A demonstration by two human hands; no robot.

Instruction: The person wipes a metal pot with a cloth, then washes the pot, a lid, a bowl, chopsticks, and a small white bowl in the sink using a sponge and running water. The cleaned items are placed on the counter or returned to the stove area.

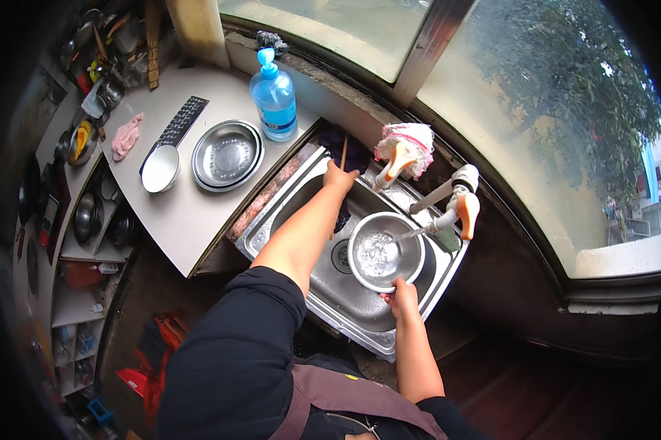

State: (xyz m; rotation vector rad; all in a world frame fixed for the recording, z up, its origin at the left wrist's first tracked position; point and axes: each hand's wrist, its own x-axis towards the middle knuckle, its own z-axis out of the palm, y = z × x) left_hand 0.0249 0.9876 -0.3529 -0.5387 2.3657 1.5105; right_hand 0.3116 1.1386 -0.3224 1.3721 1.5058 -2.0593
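In the head view my right hand (402,297) grips the near rim of a round metal bowl (370,258), held over the stainless steel sink (358,303). Water runs into the bowl from the right faucet (456,216), which has an orange and white handle. My left hand (340,177) reaches to the sink's far left corner, beside a dark cloth (358,154) and a thin wooden stick (344,152). Whether its fingers are closed on either one cannot be told. A second faucet (395,165) stands behind the bowl, with a pink and white cloth (418,144) behind it.
On the counter (171,225) left of the sink stand a blue pump bottle (275,104), stacked metal plates (227,155), a white bowl (160,169) and a pink cloth (127,137). Shelves with cookware are at far left. A window (528,137) borders the sink's back. A green sponge (447,240) lies at its rim.
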